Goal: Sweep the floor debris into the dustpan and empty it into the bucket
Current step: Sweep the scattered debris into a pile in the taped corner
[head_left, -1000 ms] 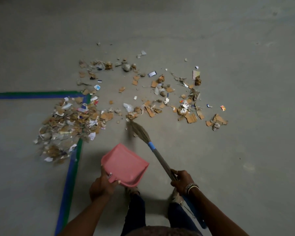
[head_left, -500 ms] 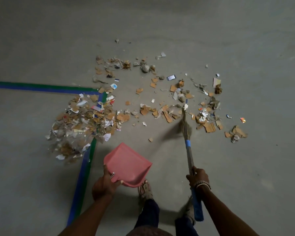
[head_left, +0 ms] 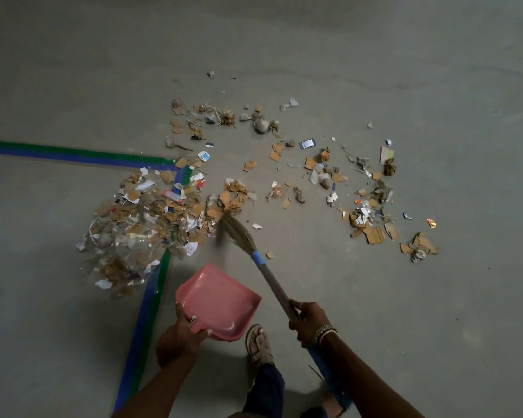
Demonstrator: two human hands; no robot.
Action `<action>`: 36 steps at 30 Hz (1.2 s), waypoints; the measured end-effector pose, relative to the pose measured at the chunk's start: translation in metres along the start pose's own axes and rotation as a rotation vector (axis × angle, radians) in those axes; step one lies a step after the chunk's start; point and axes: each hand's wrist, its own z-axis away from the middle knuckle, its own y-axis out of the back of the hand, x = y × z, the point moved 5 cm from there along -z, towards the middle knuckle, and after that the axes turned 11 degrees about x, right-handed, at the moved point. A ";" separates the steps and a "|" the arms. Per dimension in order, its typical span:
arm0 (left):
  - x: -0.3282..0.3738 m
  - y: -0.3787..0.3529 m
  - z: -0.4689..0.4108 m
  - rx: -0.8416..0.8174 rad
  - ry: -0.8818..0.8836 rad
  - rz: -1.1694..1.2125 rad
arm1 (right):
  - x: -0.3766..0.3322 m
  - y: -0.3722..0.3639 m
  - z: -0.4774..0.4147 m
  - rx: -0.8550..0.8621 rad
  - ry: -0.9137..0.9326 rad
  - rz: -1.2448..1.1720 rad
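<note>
My left hand [head_left: 180, 337] grips the rear edge of a pink dustpan [head_left: 221, 300], held above the floor with nothing in it. My right hand [head_left: 310, 322] grips the handle of a grass broom [head_left: 255, 257]. The broom's bristle tip touches the right edge of a dense debris pile [head_left: 139, 224] of cardboard bits, paper and plastic. Looser scattered debris [head_left: 329, 176] lies spread over the grey floor to the right and beyond. No bucket is in view.
Blue and green floor tape [head_left: 145, 312] forms a corner that runs under the debris pile. My sandalled foot [head_left: 258, 342] stands just right of the dustpan. Bare grey concrete surrounds the mess on all sides.
The broom has swung from the right-hand scatter back left to the pile's edge, dragging some cardboard bits with it. The dustpan stays in my left hand.
</note>
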 end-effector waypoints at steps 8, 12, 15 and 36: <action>0.006 -0.007 -0.001 -0.006 -0.036 0.001 | 0.065 0.017 0.021 0.171 -0.171 0.132; 0.002 -0.012 0.001 -0.022 -0.042 0.007 | 0.069 0.024 0.039 0.152 -0.240 0.292; -0.002 -0.013 0.003 -0.021 -0.032 -0.001 | 0.062 0.013 0.036 0.090 -0.261 0.280; 0.012 -0.010 0.006 0.009 -0.026 0.026 | 0.038 0.035 0.028 0.065 -0.057 -0.178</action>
